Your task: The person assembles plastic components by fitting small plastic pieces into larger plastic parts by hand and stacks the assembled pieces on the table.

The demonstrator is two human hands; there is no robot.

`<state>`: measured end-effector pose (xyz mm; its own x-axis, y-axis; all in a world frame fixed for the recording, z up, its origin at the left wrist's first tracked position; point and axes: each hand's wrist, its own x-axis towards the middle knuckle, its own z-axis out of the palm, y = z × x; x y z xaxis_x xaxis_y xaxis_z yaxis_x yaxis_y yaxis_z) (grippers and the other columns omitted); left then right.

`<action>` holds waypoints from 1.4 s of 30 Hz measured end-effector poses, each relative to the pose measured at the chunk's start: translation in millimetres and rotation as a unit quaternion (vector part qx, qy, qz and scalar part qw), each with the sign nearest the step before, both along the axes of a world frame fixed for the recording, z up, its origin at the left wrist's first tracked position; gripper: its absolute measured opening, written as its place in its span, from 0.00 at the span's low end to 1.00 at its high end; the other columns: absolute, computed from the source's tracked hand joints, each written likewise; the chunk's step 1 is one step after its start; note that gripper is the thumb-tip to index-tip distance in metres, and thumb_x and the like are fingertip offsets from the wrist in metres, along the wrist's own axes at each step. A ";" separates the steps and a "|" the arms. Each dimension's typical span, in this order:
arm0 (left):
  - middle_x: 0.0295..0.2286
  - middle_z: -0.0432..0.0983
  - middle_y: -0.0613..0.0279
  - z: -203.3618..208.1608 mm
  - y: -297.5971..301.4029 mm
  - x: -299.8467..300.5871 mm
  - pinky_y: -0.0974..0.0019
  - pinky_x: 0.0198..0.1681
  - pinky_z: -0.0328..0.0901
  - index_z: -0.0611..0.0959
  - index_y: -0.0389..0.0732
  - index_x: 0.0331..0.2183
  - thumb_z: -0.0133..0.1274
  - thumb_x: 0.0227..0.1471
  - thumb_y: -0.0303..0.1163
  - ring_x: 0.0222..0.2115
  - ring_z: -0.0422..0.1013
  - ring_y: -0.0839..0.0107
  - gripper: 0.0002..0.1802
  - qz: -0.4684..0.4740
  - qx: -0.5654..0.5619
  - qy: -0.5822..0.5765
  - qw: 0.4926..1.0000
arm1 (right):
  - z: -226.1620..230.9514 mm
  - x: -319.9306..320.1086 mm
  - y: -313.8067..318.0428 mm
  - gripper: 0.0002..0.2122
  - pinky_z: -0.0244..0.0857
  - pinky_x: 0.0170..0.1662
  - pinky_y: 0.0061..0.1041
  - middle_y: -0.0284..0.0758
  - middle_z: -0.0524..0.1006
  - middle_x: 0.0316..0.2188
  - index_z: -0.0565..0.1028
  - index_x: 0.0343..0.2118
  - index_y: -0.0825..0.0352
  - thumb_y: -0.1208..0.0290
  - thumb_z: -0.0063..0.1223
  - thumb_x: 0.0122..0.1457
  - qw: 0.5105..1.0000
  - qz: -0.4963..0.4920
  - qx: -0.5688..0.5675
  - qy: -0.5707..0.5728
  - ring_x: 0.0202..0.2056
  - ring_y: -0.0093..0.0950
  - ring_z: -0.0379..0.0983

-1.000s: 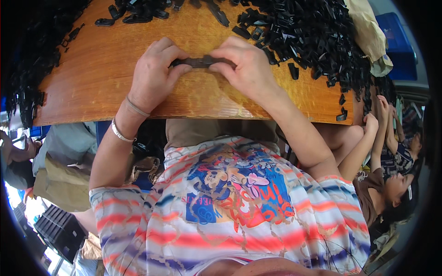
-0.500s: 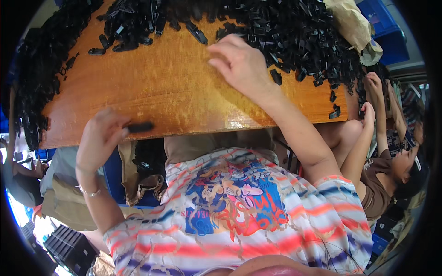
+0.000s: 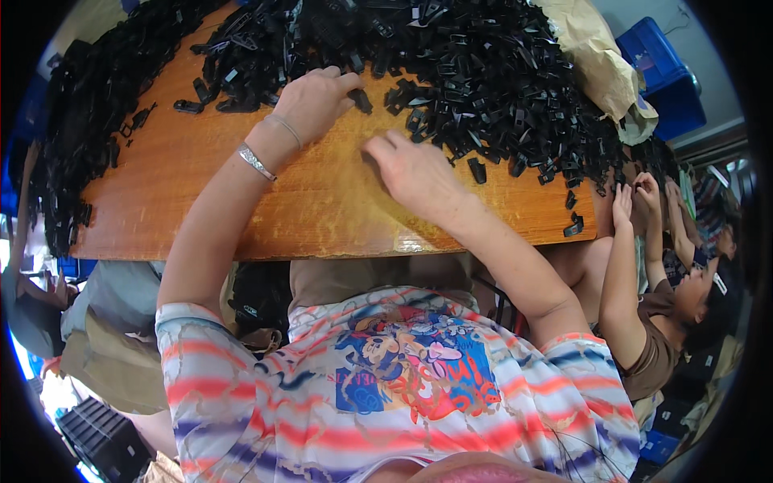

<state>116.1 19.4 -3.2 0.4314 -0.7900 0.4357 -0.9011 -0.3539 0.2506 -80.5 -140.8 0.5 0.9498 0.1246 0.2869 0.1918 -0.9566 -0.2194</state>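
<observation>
My left hand [image 3: 310, 105] is stretched over the wooden table to the edge of a big heap of small black plastic parts [image 3: 499, 88]. Its thumb and fingers close on a single black plastic part [image 3: 361, 101] at the heap's near edge, though the fingertips are partly hidden. To the right and a little nearer, my right hand [image 3: 415, 173] hovers over bare wood. Its fingers are loosely bent and apart, slightly blurred, with nothing visible in them. One loose black clip-like piece [image 3: 477, 170] lies just right of this hand.
Another black heap [image 3: 88, 137] runs along the table's [image 3: 177, 193] left side. At the far right are a brown paper bag [image 3: 596, 56] and blue crates [image 3: 664, 80]. A person in a brown shirt [image 3: 652, 346] sits at right, hands raised; someone else is at far left.
My left hand has gone from the near left edge, where it held a black part, up to the heap; that part is out of sight. My right hand has drawn back from the heap.
</observation>
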 end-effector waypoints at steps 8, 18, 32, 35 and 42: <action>0.38 0.81 0.56 15.3 40.6 -35.2 0.50 0.45 0.74 0.85 0.44 0.43 0.62 0.60 0.35 0.45 0.80 0.51 0.10 0.027 0.045 0.052 0.997 | 5.4 -1.3 -5.0 0.12 0.77 0.42 0.47 0.42 0.81 0.42 0.79 0.49 0.63 0.72 0.62 0.64 0.998 0.001 0.018 0.061 0.38 0.49 0.83; 0.39 0.82 0.53 8.4 97.9 -74.7 0.51 0.46 0.74 0.83 0.40 0.49 0.64 0.54 0.22 0.43 0.80 0.51 0.19 0.032 -0.067 0.179 0.981 | 4.4 26.9 16.1 0.13 0.76 0.42 0.37 0.39 0.85 0.38 0.82 0.49 0.62 0.71 0.68 0.62 0.979 0.036 0.201 -0.009 0.38 0.42 0.84; 0.34 0.80 0.51 3.5 98.5 -84.7 0.53 0.41 0.73 0.86 0.35 0.39 0.66 0.54 0.23 0.37 0.79 0.49 0.09 0.102 -0.149 0.169 0.969 | 10.7 48.4 2.5 0.12 0.77 0.42 0.40 0.36 0.81 0.46 0.81 0.48 0.62 0.70 0.67 0.63 0.977 0.019 0.198 -0.077 0.40 0.41 0.83; 0.34 0.78 0.57 0.1 96.1 -77.2 0.65 0.37 0.70 0.86 0.33 0.43 0.65 0.57 0.20 0.31 0.74 0.66 0.11 0.112 -0.124 0.068 0.984 | -2.7 50.6 -3.4 0.13 0.76 0.43 0.42 0.38 0.81 0.46 0.78 0.49 0.63 0.70 0.67 0.64 0.979 0.050 0.192 -0.053 0.41 0.44 0.83; 0.34 0.78 0.57 -8.5 94.9 -73.0 0.65 0.37 0.70 0.86 0.33 0.43 0.66 0.57 0.21 0.31 0.74 0.67 0.11 0.181 -0.209 0.176 0.945 | -1.4 41.7 11.1 0.13 0.75 0.44 0.43 0.40 0.83 0.42 0.78 0.49 0.63 0.70 0.67 0.63 0.983 0.049 0.174 0.019 0.43 0.45 0.82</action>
<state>43.1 114.3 -11.7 0.8168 -0.3537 0.4557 -0.5744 -0.4263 0.6988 -38.8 -129.7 -0.9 0.9488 0.1169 0.2934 0.2650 -0.8002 -0.5381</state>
